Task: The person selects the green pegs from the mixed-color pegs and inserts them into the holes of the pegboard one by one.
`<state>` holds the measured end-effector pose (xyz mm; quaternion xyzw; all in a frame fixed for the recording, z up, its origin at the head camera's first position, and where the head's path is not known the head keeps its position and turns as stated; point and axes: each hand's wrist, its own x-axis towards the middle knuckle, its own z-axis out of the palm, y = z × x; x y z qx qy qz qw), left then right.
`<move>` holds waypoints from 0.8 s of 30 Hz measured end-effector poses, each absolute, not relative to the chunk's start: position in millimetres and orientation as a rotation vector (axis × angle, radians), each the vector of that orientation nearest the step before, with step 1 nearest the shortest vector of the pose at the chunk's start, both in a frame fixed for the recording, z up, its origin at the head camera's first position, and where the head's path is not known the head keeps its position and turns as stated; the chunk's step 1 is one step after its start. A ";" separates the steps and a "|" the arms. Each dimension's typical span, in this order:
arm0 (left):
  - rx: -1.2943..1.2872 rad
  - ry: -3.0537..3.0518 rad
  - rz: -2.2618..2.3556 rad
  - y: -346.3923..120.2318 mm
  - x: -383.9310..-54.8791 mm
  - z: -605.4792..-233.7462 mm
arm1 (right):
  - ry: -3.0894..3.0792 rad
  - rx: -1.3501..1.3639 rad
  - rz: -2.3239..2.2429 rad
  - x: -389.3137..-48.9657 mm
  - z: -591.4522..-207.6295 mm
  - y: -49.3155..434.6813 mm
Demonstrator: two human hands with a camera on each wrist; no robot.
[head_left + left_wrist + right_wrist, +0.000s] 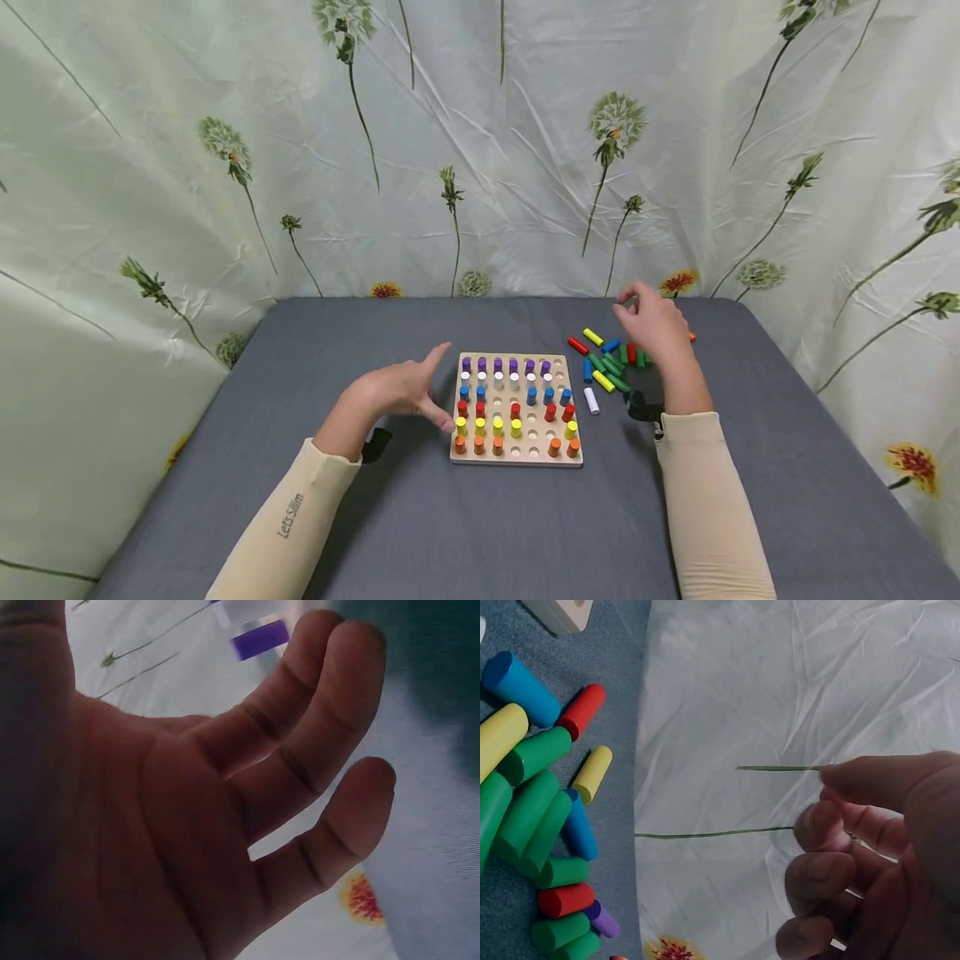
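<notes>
A wooden pegboard [517, 463] holds rows of purple, white, blue, red, yellow and orange pegs, with some bare holes. My left hand [401, 387] is spread at its left side, the thumb at or very near the board's edge; in the left wrist view the palm and fingers [300, 765] hold nothing. My right hand [656, 321] is raised over the loose pegs right of the board. In the right wrist view, the right hand's [862, 855] fingers bend loosely near the thumb, and no peg shows between them. Loose green pegs [529, 817] lie below that hand.
Among the loose pegs are a white peg [592, 401], a red peg [577, 345] and a yellow peg [593, 337]. Grey cloth [337, 533] covers the table. A floral curtain [525, 167] hangs behind its far edge.
</notes>
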<state>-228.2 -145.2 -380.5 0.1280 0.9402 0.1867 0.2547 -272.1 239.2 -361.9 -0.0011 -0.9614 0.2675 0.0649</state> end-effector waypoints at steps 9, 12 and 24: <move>0.329 2.494 0.488 -139.0 -221.3 -398.4 | -3.155 0.069 0.825 -281.9 -373.3 238.8; 0.347 2.485 0.452 -136.5 -220.8 -401.6 | -3.240 0.104 0.807 -285.4 -379.2 238.0; 0.367 2.508 0.269 -124.2 -218.2 -407.0 | -3.435 0.051 0.618 -290.5 -393.7 226.0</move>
